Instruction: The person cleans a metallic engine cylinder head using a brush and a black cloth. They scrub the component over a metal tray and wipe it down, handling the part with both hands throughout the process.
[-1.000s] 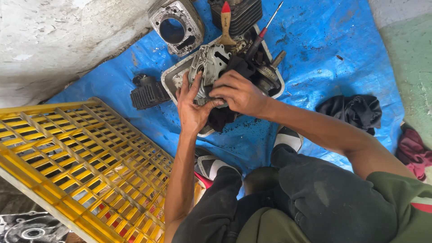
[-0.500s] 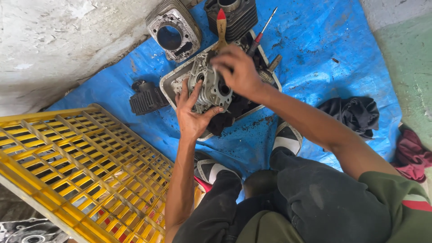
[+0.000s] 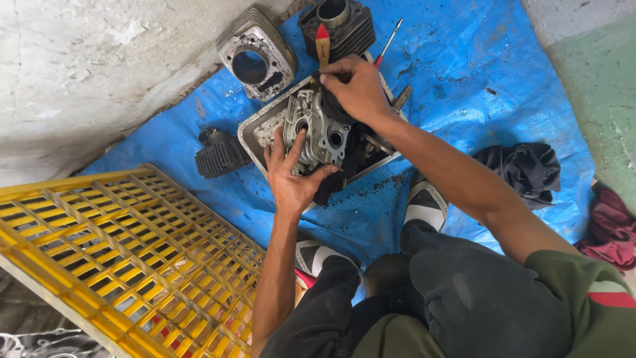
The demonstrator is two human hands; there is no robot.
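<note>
- Two bare hands work over a shallow metal tray (image 3: pixel 255 132) lying on a crinkled blue tarp (image 3: pixel 464 73); we see them apart, one at each end of a grey cast-metal engine casing (image 3: pixel 317 129) that sits inside the tray.
- Our left hand (image 3: pixel 291 176) is spread flat, fingers splayed, pressing on the casing's near edge at about 7 o'clock; it grips nothing.
- Our right hand (image 3: pixel 358 89) is closed around a paintbrush (image 3: pixel 322 43) with a pale wooden handle tipped in red, at the casing's 12 o'clock; the bristles are hidden by the fingers.
- Dark, oily grime coats the tray's right half.
- At 11 o'clock from the tray stands a silvery finned cylinder block (image 3: pixel 256 59) with a round bore; at 12 o'clock a darker finned one (image 3: pixel 336 23).
- A red-handled screwdriver (image 3: pixel 386 43) lies at 1 o'clock, a black ribbed part (image 3: pixel 220 154) at 9 o'clock.
- A yellow plastic lattice crate (image 3: pixel 112 252) lies at 8 o'clock, a crumpled black cloth (image 3: pixel 523 169) at 3 o'clock.
</note>
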